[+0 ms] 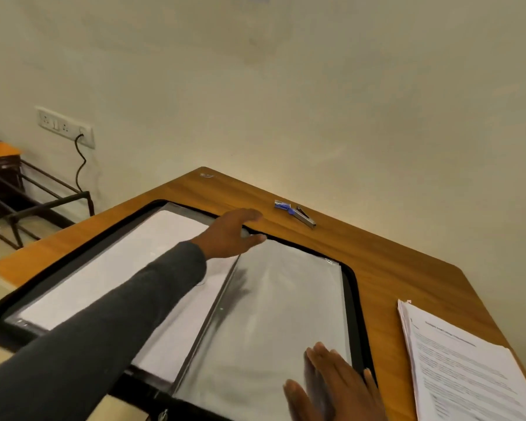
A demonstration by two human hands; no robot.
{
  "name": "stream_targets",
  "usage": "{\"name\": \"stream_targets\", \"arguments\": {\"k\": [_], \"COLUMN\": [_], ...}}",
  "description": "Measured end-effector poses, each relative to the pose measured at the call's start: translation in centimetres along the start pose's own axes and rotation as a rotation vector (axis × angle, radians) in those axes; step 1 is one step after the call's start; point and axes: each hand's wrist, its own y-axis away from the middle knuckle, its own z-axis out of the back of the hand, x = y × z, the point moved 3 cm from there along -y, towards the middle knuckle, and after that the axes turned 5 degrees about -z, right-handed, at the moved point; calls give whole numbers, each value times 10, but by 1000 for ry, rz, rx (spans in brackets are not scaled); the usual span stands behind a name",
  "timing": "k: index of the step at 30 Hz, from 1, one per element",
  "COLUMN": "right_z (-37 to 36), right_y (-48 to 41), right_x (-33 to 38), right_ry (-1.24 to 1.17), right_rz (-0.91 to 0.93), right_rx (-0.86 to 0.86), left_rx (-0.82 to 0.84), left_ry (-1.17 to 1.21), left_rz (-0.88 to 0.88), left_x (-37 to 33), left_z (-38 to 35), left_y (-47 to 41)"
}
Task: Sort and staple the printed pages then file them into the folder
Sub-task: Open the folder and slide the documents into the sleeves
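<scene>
**Filing stage, preparatory.** The folder lies open across the left and middle of the table, its clear sleeves spread. The left hand, fingers straight and grasping nothing, reaches over the folder's far edge by the spine. The right hand lies flat and released on the near right sleeve. The printed pages wait stacked at near right, outside the folder (stapled or not, cannot be told). The next move probably calls for fetching the stapler, just beyond the folder, or that stack. Room: wall socket and metal rack far left; wooden tabletop against a plain wall.
</scene>
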Motion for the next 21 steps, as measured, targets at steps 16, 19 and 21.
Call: {"name": "stream_targets", "arguments": {"k": [16, 19, 21], "right_z": [15, 38, 57], "right_y": [-103, -92, -70], "right_x": [-25, -44, -73], "right_ry": [-170, -220, -168], "right_rz": [-103, -285, -431], "right_rx": [-87, -139, -169], "left_rx": [-11, -41, -69], "left_ry": [-224, -214, -201], "left_rz": [-257, -245, -264], "left_x": [29, 24, 13], "left_z": [-83, -79, -83], "left_y": [-48, -44, -42]}}
